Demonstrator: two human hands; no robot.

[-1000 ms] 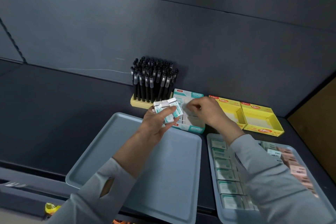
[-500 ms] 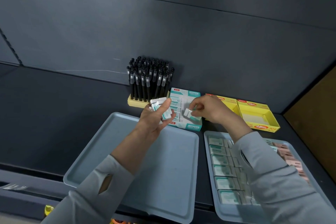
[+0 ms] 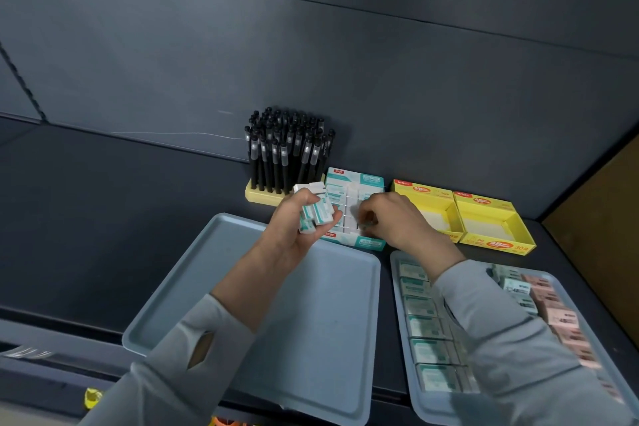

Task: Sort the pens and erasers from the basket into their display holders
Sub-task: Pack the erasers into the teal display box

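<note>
My left hand (image 3: 297,230) grips a small stack of teal-and-white erasers (image 3: 316,213) just left of the teal eraser display box (image 3: 356,180). My right hand (image 3: 394,220) reaches into that box from the right, fingertips pinched on an eraser (image 3: 363,225) low among the rows inside. Black pens (image 3: 285,152) stand upright in a yellow holder (image 3: 262,197) behind my left hand. A grey tray (image 3: 406,391) at the right holds rows of teal erasers (image 3: 423,327) and pink erasers (image 3: 560,318).
Two yellow display boxes (image 3: 484,214) sit open to the right of the teal box, against the dark back wall. A bare grey tray (image 3: 207,280) lies under my left forearm. The shelf's front edge runs along the bottom left.
My right hand has dropped lower into the teal box with an eraser. My left hand with its stack has stayed beside the box.
</note>
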